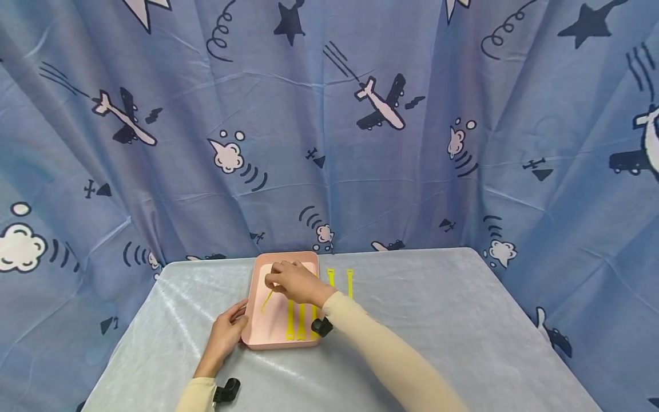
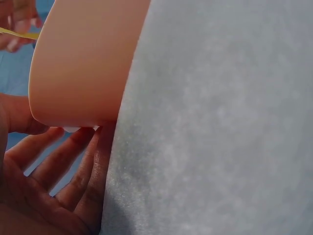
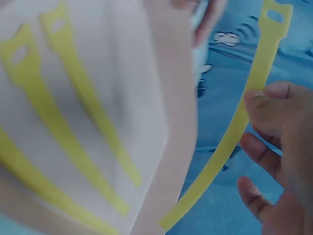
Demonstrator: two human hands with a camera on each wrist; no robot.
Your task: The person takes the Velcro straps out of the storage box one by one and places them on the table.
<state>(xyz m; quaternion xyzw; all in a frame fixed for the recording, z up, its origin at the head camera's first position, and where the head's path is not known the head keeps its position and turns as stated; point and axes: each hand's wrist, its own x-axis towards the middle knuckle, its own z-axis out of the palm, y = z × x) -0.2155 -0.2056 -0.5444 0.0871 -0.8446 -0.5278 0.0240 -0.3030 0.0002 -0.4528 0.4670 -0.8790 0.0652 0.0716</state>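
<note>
My right hand [image 1: 296, 281] pinches a yellow hook-and-loop cable tie [image 3: 230, 132] between thumb and fingers, above the pink tray [image 1: 278, 345]. In the right wrist view the tie hangs in a slight curve, its slotted head at the top. Three more cable ties lie side by side in the tray, one of them a flat tie [image 1: 290, 323] with its head toward the near edge. Against the tray's left side rests my left hand [image 1: 225, 335], its fairly straight fingers [image 2: 61, 161] touching the outer wall and its thumb near the rim.
Right of the tray, two yellow ties, a left one [image 1: 331, 276] and a right one [image 1: 350, 282], lie on the grey cloth-covered table [image 1: 437, 320], partly hidden by the right arm. A blue patterned curtain [image 1: 329, 143] hangs behind the table.
</note>
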